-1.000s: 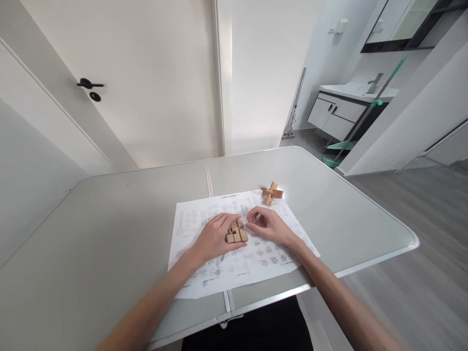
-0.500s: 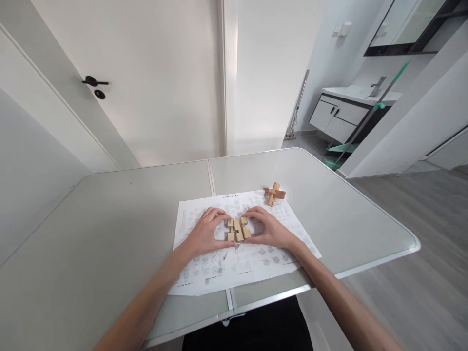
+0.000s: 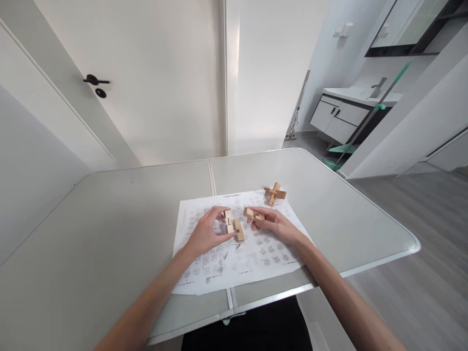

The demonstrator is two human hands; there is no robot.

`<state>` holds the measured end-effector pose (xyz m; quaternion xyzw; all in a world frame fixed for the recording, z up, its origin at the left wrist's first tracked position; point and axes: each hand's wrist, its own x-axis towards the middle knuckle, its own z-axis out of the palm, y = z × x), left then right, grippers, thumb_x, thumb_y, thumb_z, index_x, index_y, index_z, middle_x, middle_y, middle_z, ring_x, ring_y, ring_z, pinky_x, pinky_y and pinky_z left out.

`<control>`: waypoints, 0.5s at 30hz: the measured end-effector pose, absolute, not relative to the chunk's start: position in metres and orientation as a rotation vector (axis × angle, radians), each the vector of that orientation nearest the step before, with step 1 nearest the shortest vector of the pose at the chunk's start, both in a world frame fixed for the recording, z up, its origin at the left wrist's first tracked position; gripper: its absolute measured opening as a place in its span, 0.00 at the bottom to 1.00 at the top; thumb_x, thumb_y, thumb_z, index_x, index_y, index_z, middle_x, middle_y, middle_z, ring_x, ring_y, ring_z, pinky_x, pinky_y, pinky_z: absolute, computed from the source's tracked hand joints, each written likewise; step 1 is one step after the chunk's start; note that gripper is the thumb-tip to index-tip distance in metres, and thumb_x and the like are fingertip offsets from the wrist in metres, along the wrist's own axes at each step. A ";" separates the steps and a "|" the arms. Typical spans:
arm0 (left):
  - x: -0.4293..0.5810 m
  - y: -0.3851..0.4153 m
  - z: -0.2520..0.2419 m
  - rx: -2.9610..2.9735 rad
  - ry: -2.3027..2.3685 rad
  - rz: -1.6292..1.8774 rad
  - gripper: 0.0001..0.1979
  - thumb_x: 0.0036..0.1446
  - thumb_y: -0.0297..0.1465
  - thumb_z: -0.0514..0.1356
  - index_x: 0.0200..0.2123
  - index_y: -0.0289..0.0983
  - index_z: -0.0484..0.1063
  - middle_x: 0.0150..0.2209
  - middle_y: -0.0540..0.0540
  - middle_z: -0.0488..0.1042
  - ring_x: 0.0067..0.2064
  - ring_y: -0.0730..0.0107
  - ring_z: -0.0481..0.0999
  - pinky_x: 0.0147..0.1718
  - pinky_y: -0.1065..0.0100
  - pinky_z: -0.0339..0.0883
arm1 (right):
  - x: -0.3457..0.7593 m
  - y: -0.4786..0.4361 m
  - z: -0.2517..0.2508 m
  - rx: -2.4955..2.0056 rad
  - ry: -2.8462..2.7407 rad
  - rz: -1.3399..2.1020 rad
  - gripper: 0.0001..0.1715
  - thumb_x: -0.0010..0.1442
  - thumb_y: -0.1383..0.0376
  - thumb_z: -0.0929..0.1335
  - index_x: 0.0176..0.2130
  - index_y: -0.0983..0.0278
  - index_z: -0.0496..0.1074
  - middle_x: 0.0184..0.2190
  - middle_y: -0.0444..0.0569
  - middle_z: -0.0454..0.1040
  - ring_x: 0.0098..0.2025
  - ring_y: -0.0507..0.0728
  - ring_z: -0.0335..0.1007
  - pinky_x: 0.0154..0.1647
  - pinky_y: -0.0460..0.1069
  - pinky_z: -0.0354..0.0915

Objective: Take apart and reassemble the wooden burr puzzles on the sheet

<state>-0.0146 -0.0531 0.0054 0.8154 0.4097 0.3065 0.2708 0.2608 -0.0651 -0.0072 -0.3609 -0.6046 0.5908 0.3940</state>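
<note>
My left hand (image 3: 208,230) is closed on a notched wooden puzzle piece (image 3: 229,228), thumb at its near end and fingers at its far end. Between the hands, a second notched wooden block (image 3: 239,231) lies on the printed paper, close to the left thumb tip. My right hand (image 3: 272,223) grips another notched wooden piece (image 3: 249,213), held tilted a little above the sheet; its fingers cover part of it. Beyond the right hand, a cross-shaped wooden puzzle assembly (image 3: 275,193) of darker wood rests at the paper's far right corner.
The printed paper sheet (image 3: 252,273) with rows of small diagrams lies on a grey folding table (image 3: 109,234) with a metal rim. A white door (image 3: 164,73) stands behind it. At the right are a sink cabinet (image 3: 338,114) and a green-handled broom (image 3: 380,106).
The wooden pieces, close together before, are now apart. My right hand has drawn its piece to the right and tilted it; my left hand has lifted its piece slightly away from the middle block.
</note>
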 end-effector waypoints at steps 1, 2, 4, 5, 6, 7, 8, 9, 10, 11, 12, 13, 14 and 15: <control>-0.014 -0.053 0.004 2.208 1.100 0.824 0.28 0.56 0.40 0.72 0.57 0.45 0.68 0.48 0.46 0.75 0.43 0.61 0.78 0.49 0.56 0.72 | 0.261 -0.065 -0.008 -0.918 -1.547 1.509 0.25 0.64 0.59 0.71 0.60 0.56 0.76 0.36 0.45 0.80 0.36 0.55 0.74 0.42 0.52 0.71; -0.014 -0.053 0.003 2.217 1.101 0.818 0.28 0.57 0.40 0.72 0.57 0.45 0.68 0.48 0.46 0.75 0.43 0.61 0.78 0.48 0.56 0.72 | 0.260 -0.065 -0.010 -0.923 -1.558 1.516 0.22 0.65 0.58 0.71 0.58 0.57 0.77 0.34 0.45 0.80 0.35 0.55 0.74 0.42 0.52 0.71; -0.013 -0.053 0.001 2.228 1.121 0.799 0.27 0.57 0.42 0.71 0.57 0.45 0.68 0.47 0.46 0.75 0.43 0.60 0.77 0.47 0.56 0.72 | 0.259 -0.066 -0.012 -0.935 -1.572 1.522 0.23 0.67 0.57 0.71 0.59 0.57 0.77 0.35 0.45 0.81 0.35 0.54 0.74 0.43 0.52 0.71; -0.013 -0.052 0.000 2.232 1.135 0.791 0.27 0.56 0.42 0.72 0.56 0.45 0.69 0.46 0.46 0.75 0.43 0.59 0.77 0.47 0.56 0.72 | 0.259 -0.066 -0.014 -0.942 -1.577 1.518 0.23 0.67 0.56 0.71 0.60 0.57 0.76 0.36 0.45 0.82 0.36 0.55 0.75 0.43 0.52 0.72; -0.013 -0.052 -0.001 2.236 1.150 0.786 0.27 0.56 0.43 0.72 0.56 0.45 0.69 0.46 0.46 0.75 0.44 0.58 0.77 0.47 0.56 0.72 | 0.258 -0.066 -0.015 -0.951 -1.587 1.510 0.24 0.68 0.55 0.71 0.60 0.58 0.75 0.38 0.46 0.83 0.37 0.55 0.77 0.45 0.53 0.72; -0.013 -0.051 -0.001 2.239 1.163 0.786 0.28 0.55 0.43 0.72 0.55 0.45 0.69 0.46 0.47 0.75 0.45 0.57 0.77 0.48 0.55 0.72 | 0.257 -0.066 -0.017 -0.962 -1.601 1.494 0.25 0.68 0.53 0.70 0.60 0.59 0.75 0.40 0.48 0.83 0.38 0.56 0.78 0.46 0.54 0.73; -0.013 -0.050 -0.002 2.244 1.171 0.789 0.28 0.55 0.43 0.73 0.55 0.45 0.70 0.46 0.46 0.75 0.47 0.56 0.77 0.49 0.55 0.72 | 0.257 -0.066 -0.018 -0.979 -1.621 1.468 0.25 0.68 0.52 0.70 0.60 0.59 0.74 0.40 0.48 0.84 0.39 0.57 0.79 0.47 0.55 0.73; -0.013 -0.050 -0.003 2.252 1.175 0.792 0.28 0.54 0.43 0.73 0.55 0.45 0.70 0.47 0.46 0.76 0.49 0.54 0.76 0.50 0.54 0.71 | 0.256 -0.066 -0.019 -1.003 -1.649 1.423 0.26 0.69 0.52 0.70 0.60 0.60 0.74 0.41 0.49 0.84 0.39 0.58 0.79 0.47 0.55 0.73; -0.013 -0.049 -0.004 2.259 1.174 0.791 0.28 0.54 0.44 0.74 0.55 0.45 0.71 0.49 0.45 0.76 0.51 0.53 0.76 0.51 0.52 0.71 | 0.255 -0.066 -0.020 -1.033 -1.683 1.350 0.26 0.69 0.51 0.70 0.60 0.59 0.75 0.42 0.50 0.84 0.39 0.58 0.79 0.46 0.55 0.74; -0.014 -0.048 -0.005 2.265 1.175 0.787 0.28 0.53 0.43 0.74 0.55 0.44 0.71 0.50 0.44 0.76 0.53 0.51 0.75 0.52 0.51 0.71 | 0.255 -0.066 -0.020 -1.066 -1.728 1.251 0.25 0.69 0.51 0.70 0.59 0.58 0.76 0.43 0.50 0.83 0.39 0.59 0.78 0.45 0.55 0.74; -0.014 -0.048 -0.006 2.268 1.180 0.782 0.29 0.53 0.43 0.74 0.55 0.44 0.72 0.51 0.44 0.76 0.54 0.50 0.74 0.53 0.51 0.70 | 0.254 -0.067 -0.020 -1.095 -1.778 1.135 0.23 0.69 0.52 0.69 0.58 0.57 0.77 0.44 0.50 0.83 0.39 0.59 0.78 0.44 0.55 0.73; -0.015 -0.048 -0.007 2.269 1.185 0.775 0.29 0.52 0.43 0.75 0.54 0.44 0.72 0.52 0.43 0.76 0.56 0.49 0.73 0.54 0.50 0.70 | 0.253 -0.067 -0.020 -1.119 -1.831 1.018 0.21 0.70 0.53 0.68 0.57 0.56 0.78 0.44 0.50 0.83 0.39 0.59 0.77 0.43 0.55 0.73; -0.015 -0.048 -0.008 2.267 1.190 0.771 0.30 0.51 0.44 0.75 0.55 0.44 0.72 0.53 0.43 0.76 0.57 0.49 0.72 0.55 0.49 0.70 | 0.253 -0.068 -0.019 -1.131 -1.877 0.911 0.19 0.71 0.54 0.68 0.57 0.55 0.79 0.45 0.50 0.82 0.39 0.59 0.77 0.42 0.55 0.72; -0.015 -0.048 -0.008 2.261 1.194 0.774 0.32 0.50 0.45 0.76 0.55 0.44 0.72 0.54 0.43 0.75 0.58 0.48 0.71 0.56 0.48 0.69 | 0.252 -0.068 -0.017 -1.131 -1.914 0.824 0.18 0.72 0.55 0.66 0.57 0.54 0.79 0.44 0.50 0.82 0.40 0.60 0.76 0.41 0.55 0.72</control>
